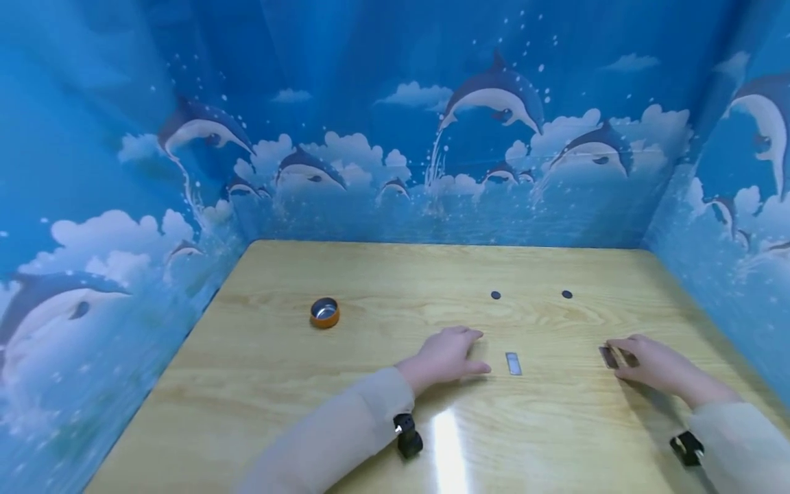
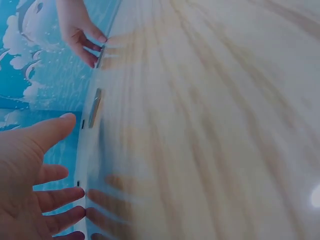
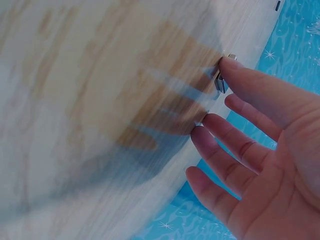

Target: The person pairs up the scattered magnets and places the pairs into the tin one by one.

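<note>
My right hand (image 1: 657,367) is at the right side of the table, thumb and fingertips at opposite ends of a small dark rectangular piece (image 1: 607,357). In the right wrist view this piece (image 3: 220,84) has a shiny metallic edge and is partly covered by the thumb. It appears pinched low at the tabletop. Near the middle, my left hand (image 1: 446,358) hovers over the wood with its fingers spread, holding nothing. Just right of its fingertips lies a small flat rectangle (image 1: 513,363) with a pale face and dark rim; the left wrist view shows this rectangle (image 2: 95,108) edge-on.
A small round orange bowl (image 1: 324,313) with a metallic inside stands on the left of the table. Farther back lie two small dark discs, a left disc (image 1: 496,295) and a right disc (image 1: 567,293). A dolphin-print curtain (image 1: 370,137) encloses the wooden table (image 1: 259,384).
</note>
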Tool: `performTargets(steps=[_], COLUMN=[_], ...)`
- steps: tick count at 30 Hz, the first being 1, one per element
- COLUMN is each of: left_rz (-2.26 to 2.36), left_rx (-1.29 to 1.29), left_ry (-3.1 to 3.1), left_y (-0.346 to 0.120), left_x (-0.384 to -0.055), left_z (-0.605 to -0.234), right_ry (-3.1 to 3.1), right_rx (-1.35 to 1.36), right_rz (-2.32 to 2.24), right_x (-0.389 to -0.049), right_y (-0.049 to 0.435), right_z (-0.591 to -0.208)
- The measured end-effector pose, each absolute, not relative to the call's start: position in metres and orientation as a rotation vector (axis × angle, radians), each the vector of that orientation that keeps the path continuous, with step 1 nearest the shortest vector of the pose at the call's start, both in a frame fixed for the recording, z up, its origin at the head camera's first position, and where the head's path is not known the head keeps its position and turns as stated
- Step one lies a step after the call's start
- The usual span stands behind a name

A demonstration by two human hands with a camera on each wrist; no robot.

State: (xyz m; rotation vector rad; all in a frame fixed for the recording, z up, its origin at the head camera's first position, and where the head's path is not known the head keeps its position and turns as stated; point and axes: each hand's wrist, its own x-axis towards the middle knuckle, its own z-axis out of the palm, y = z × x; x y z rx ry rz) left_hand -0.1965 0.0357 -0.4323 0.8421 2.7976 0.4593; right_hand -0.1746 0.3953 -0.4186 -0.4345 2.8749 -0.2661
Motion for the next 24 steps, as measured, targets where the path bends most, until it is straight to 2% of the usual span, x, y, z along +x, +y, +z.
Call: performTargets(steps=[11,24], left_rz=[0.427,0.345], left_rx=[0.896,0.866], left_ry=[2.846,2.888], left_y=[0.073,0.088], left_x=[-0.197,-0.196], left_z=[-0.433,-0.438], right_ry=[2.89,2.889], right_rx=[-0.47,-0.502], right_rz=[-0.253,-0.241], right_x=[-0.176,-0.176], right_y=[0.396,0.395], right_z=[-0.418,-0.418])
